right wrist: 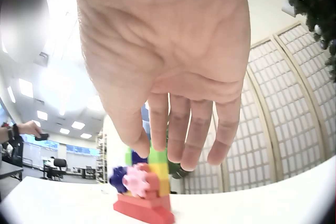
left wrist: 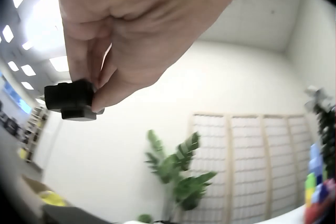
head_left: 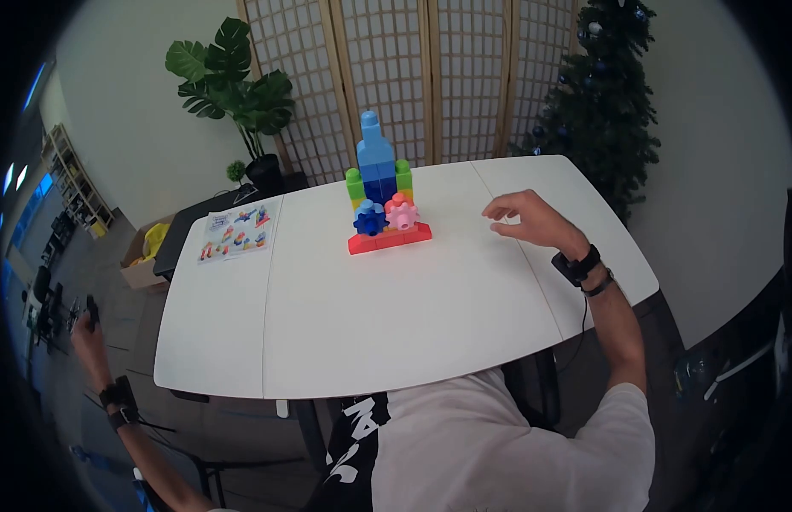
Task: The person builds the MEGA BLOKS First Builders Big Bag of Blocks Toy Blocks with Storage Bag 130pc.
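My left hand [head_left: 90,348] is held out past the table's left side, pinching a small black device [left wrist: 71,99] between thumb and fingers. Over the right part of the table hovers my right hand [head_left: 541,224], its fingers loosely extended and holding nothing. The nearest thing to it is a toy block tower [head_left: 377,162] standing upright on the table. Light blue blocks top the tower, with green and yellow ones at its sides. A dark blue gear [head_left: 371,222] and a pink gear [head_left: 403,215] sit at its front, above a red base [head_left: 391,240].
A printed instruction sheet [head_left: 235,232] lies on the left of the white table [head_left: 370,324]. Behind stand a potted plant [head_left: 258,94], a folding screen [head_left: 396,60] and a Christmas tree [head_left: 600,102]. A cardboard box [head_left: 142,271] with something yellow sits on the floor at left.
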